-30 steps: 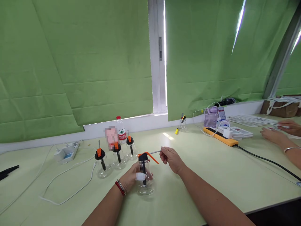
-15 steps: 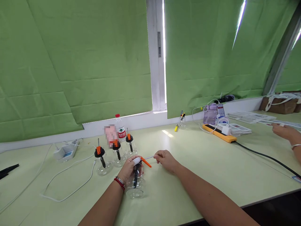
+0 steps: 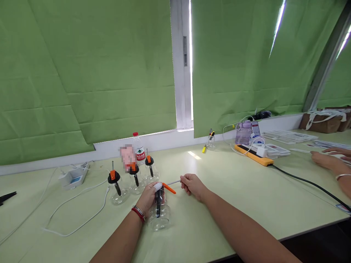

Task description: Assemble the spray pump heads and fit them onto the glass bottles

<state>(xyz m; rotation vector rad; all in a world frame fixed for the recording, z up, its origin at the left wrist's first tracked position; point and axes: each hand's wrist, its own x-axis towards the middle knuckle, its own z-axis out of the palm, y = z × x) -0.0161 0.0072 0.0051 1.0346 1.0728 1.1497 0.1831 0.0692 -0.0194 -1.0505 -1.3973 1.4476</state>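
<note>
A clear plastic oil-can bottle with a black pump head and orange lever stands on the pale green table. My left hand is wrapped over its top; one finger wears a white cover. My right hand pinches the end of the thin metal spout that sticks out sideways from the pump head. Three similar bottles with black and orange tops stand just behind my left hand.
A water bottle, a white device with cables, another small bottle, a purple jug and a yellow power strip with a black cord lie further back. Another person's hands work at the far right.
My left hand has slid from the bottle's body up over the pump head, pressing the orange lever lower. The bottle shifted slightly left and my right hand followed, still on the spout.
</note>
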